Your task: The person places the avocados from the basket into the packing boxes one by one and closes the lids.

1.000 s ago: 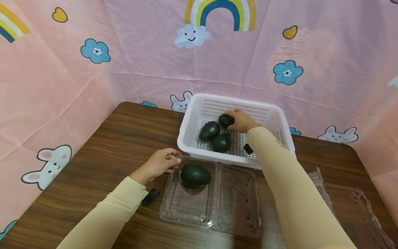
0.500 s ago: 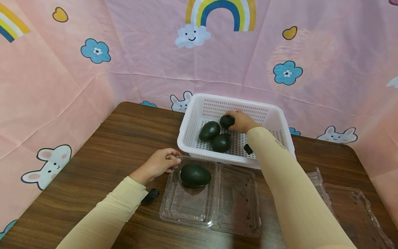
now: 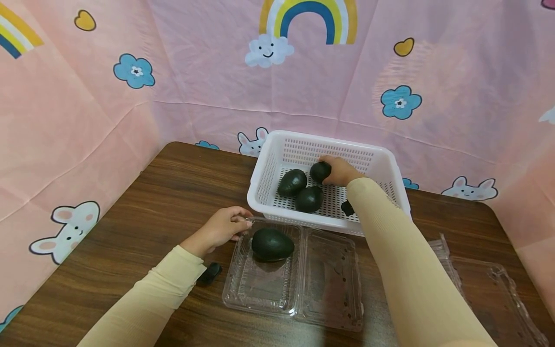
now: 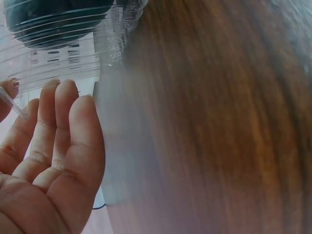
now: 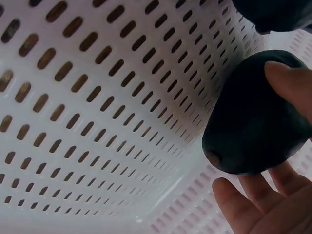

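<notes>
At the far side of the worktop (image 3: 182, 193), inside the white perforated basket (image 3: 329, 140), the right hand (image 3: 341, 170) grasps the held avocado (image 5: 253, 112): thumb over one flank, fingers against the opposite one. Whether its underside clears the basket floor cannot be told. Two further fruits, the left avocado (image 3: 292, 182) and the near avocado (image 3: 310, 199), lie to its left and near side. Nearer, the left hand (image 3: 221, 226) pinches the far left corner of the open plastic clamshell (image 3: 269, 291), in whose left half the boxed avocado (image 3: 272, 245) lies on its side.

Handling, as judged: expect moderate weight for the size, a firm body and smooth, glossy skin liable to slip or roll. Take hold across the broad, rounded end — thumb and fingers opposed — and leave the narrow end free. Apply even pressure; hard fingertip loads may bruise the flesh. Treat the clamshell as light and flexible: hold it by the rim, since the thin wall will likely bend or slide if knocked.
</notes>
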A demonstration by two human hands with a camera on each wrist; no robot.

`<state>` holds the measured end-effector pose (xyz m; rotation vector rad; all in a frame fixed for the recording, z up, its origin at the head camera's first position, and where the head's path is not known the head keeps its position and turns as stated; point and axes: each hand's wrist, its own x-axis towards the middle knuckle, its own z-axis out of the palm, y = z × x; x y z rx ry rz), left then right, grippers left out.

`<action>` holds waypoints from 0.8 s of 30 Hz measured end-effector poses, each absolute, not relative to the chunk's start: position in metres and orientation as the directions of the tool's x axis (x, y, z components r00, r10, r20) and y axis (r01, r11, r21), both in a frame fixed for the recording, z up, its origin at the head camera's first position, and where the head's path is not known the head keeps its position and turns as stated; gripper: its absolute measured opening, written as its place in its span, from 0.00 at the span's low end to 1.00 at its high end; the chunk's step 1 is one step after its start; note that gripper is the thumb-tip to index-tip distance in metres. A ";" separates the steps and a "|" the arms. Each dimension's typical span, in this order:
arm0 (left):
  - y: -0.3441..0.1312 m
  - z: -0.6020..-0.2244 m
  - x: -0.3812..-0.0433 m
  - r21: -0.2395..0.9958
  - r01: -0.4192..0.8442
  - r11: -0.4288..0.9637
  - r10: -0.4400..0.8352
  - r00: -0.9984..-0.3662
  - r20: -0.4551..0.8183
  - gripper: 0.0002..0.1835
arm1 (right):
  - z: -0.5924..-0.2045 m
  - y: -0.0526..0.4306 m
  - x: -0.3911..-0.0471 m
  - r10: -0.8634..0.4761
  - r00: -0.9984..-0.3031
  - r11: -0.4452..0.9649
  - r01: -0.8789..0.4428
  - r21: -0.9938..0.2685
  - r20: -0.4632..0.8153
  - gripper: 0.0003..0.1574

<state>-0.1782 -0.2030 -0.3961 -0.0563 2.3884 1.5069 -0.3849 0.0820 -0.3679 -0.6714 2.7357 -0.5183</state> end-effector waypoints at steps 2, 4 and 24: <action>-0.203 -0.396 -0.178 0.873 -0.197 0.446 0.136 -0.949 -0.283 0.17 | -0.367 0.082 -0.385 -0.489 -0.853 0.828 -0.387 -0.405 -0.185 0.45; -0.203 -0.396 -0.179 0.873 -0.197 0.446 0.137 -0.949 -0.284 0.18 | -0.366 0.082 -0.384 -0.487 -0.852 0.829 -0.381 -0.408 -0.193 0.46; -0.203 -0.395 -0.178 0.870 -0.201 0.450 0.130 -0.950 -0.286 0.17 | -0.362 0.099 -0.382 -0.415 -0.876 0.851 -0.277 -0.447 -0.246 0.45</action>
